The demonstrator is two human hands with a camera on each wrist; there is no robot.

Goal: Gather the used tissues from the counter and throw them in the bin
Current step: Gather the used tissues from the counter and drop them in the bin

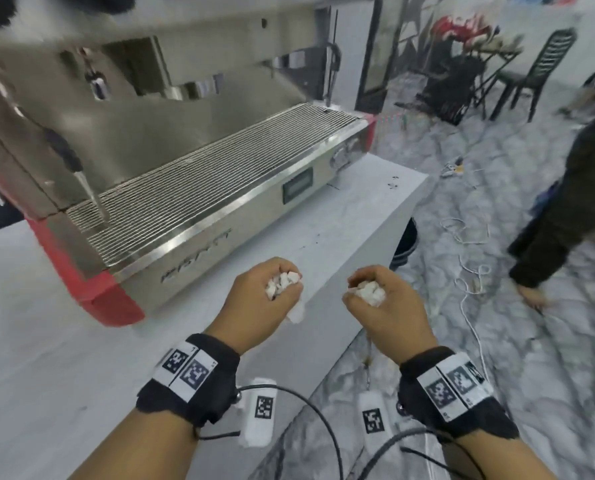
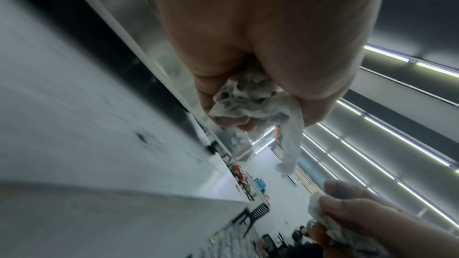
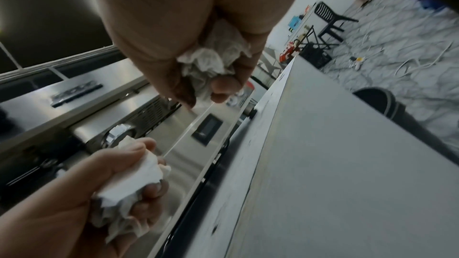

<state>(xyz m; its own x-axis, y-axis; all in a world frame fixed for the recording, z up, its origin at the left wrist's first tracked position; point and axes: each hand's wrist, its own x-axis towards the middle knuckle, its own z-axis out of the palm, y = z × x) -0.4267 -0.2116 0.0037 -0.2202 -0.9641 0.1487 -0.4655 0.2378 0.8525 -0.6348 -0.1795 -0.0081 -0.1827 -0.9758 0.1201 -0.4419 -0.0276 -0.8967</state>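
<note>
My left hand grips a wad of crumpled white tissues above the white counter. In the left wrist view, a twisted tail of that wad hangs out of the fist. My right hand grips a second wad of tissues just past the counter's front edge. The right wrist view shows this wad bunched between curled fingers. A dark round bin stands on the floor beyond the counter edge, mostly hidden by it.
A steel and red espresso machine fills the counter on the left. To the right, a person in dark clothes bends over the marbled floor. White cables trail across that floor. A black chair stands at the far right.
</note>
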